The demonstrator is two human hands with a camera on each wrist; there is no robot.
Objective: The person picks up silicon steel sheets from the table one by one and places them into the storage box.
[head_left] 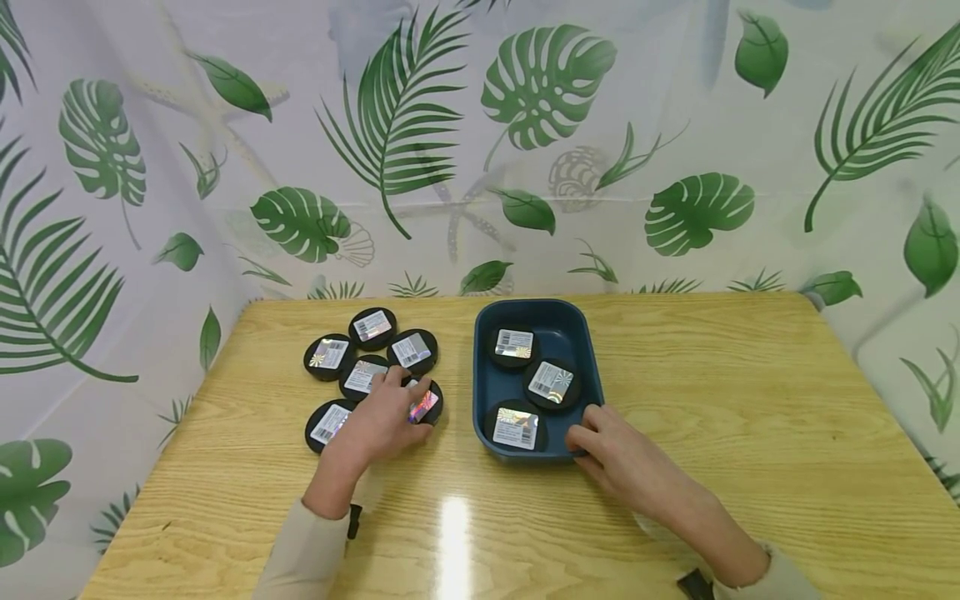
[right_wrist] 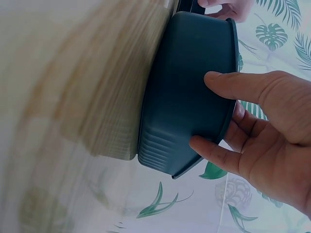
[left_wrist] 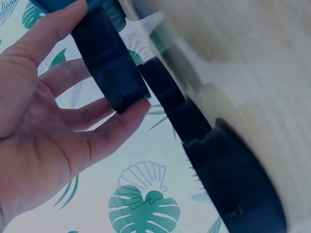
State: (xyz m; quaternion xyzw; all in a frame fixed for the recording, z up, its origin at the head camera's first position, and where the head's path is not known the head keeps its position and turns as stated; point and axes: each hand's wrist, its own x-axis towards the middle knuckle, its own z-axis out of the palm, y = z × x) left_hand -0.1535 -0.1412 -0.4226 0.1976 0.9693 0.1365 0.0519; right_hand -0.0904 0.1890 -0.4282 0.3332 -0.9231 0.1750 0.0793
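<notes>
My left hand grips a flat round black case by its edge, thumb on one side and fingertips on the other. A shiny label on top of that case is partly covered by my fingers. The left wrist view shows the case's dark side wall between thumb and fingers. With my right hand I hold the near right corner of a dark blue rectangular tub, the thumb pressing on its outer wall. Inside the tub lie three similar labelled black cases.
Several more black cases lie close together on the wooden table, left of the tub. One case is partly hidden behind my left hand. Behind the table hangs a white cloth printed with green leaves.
</notes>
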